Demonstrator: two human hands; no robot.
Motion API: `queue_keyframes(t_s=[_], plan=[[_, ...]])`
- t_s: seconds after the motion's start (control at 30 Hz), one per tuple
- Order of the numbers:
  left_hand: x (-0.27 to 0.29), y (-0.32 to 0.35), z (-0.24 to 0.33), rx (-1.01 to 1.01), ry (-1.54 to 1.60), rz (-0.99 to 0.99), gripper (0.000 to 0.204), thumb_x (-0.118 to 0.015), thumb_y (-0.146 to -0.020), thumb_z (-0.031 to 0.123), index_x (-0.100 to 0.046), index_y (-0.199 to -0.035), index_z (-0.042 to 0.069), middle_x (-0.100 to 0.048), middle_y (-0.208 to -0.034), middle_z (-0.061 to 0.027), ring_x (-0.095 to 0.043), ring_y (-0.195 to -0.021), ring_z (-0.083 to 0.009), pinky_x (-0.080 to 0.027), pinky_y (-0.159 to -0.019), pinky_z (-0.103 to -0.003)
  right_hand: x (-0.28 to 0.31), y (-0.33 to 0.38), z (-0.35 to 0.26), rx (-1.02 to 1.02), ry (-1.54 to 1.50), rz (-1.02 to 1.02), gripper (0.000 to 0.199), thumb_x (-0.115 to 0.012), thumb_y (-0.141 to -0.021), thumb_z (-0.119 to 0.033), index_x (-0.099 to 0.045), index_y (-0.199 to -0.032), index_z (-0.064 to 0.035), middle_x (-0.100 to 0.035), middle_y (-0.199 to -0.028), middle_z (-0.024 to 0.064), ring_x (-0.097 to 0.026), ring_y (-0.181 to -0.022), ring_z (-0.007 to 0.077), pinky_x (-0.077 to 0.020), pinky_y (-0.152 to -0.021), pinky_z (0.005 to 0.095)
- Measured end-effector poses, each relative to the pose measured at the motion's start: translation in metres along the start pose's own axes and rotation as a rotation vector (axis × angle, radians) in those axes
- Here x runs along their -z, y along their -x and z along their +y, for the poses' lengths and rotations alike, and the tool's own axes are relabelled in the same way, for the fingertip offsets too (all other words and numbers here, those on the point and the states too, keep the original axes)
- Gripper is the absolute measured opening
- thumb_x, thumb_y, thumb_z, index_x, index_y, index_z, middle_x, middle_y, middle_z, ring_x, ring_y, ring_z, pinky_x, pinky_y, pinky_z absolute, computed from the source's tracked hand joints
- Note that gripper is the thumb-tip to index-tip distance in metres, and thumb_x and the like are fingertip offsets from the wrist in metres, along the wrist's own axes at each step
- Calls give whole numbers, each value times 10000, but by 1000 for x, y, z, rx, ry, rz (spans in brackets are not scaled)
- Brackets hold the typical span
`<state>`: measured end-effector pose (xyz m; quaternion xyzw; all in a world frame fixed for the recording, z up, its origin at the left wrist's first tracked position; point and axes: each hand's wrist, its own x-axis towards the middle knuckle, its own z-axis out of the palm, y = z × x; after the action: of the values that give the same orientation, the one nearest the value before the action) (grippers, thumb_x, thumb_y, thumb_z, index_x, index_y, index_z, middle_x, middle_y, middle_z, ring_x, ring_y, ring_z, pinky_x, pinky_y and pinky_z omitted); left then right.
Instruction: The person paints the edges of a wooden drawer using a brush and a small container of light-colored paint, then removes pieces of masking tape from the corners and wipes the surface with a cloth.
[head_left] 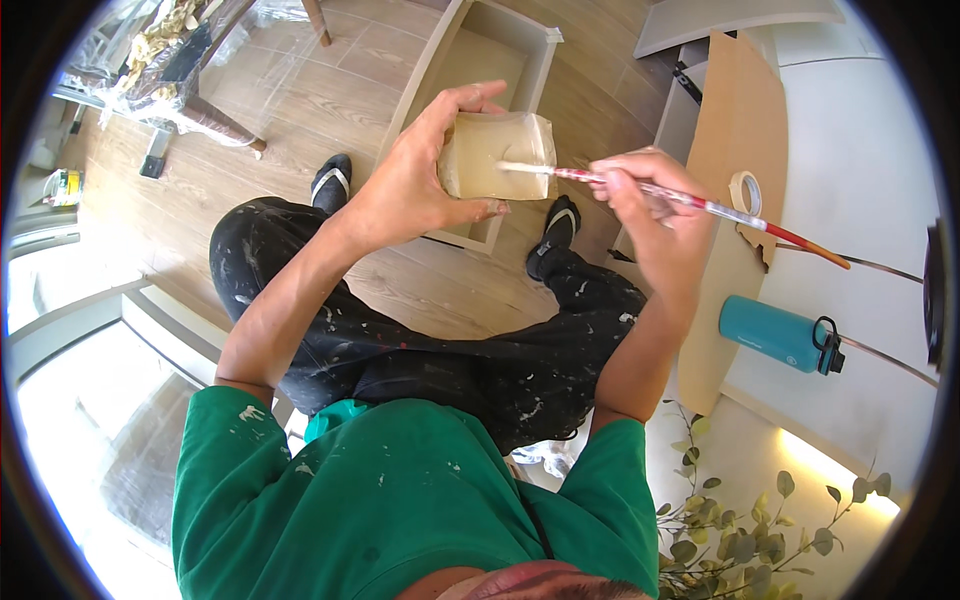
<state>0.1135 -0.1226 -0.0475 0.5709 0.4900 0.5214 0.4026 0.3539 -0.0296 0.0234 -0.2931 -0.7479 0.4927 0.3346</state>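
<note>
My left hand is wrapped round a squarish, cut-open container with a pale cream liquid inside, thumb on the near side and fingers on the far side. In my right hand is a thin paintbrush, pinched near the front of its red and white handle. Its pale bristles point left into the container, over or touching the liquid; which of these I cannot tell. The back end of the handle reaches out to the right.
Beyond the container lies a beige open drawer on the wood-look floor. To my right, brown board or paper carries a tape roll, near a teal bottle. Leafy stems stand lower right; plastic-wrapped wooden furniture is at far left.
</note>
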Motion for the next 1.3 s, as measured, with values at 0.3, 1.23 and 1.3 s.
queue_keyframes(t_s=[0.3, 1.23, 1.3], plan=[[10, -3, -2, -43, 73, 53, 1074, -902, -665, -41, -349, -1579, 74, -564, -1374, -102, -534, -1315, -222, -431, -1132, -367, 32, 2, 4, 49, -43, -19, 155, -665, -905, 98, -717, -1051, 84, -699, -1029, 149, -677, -893, 169, -553, -808, 279], [21, -4, -2, -116, -71, 156, 1004, -923, -702, 31, -388, -1551, 68, -572, -1354, -121, -559, -1274, -226, -472, -1093, -370, 55, -9, 41, -117, -261, 206, 228, -616, -1010, -127, -713, -1063, 73, -734, -878, 146, -673, -736, 168, -507, -665, 270], [36, -5, -10, -201, -237, 209, 1012, -928, -707, 55, -371, -1552, 74, -581, -1334, -136, -589, -1231, -233, -516, -1052, -370, 58, -8, 52, -101, -332, 266, 248, -598, -1018, -129, -706, -1092, 82, -730, -886, 149, -669, -753, 173, -509, -688, 276]])
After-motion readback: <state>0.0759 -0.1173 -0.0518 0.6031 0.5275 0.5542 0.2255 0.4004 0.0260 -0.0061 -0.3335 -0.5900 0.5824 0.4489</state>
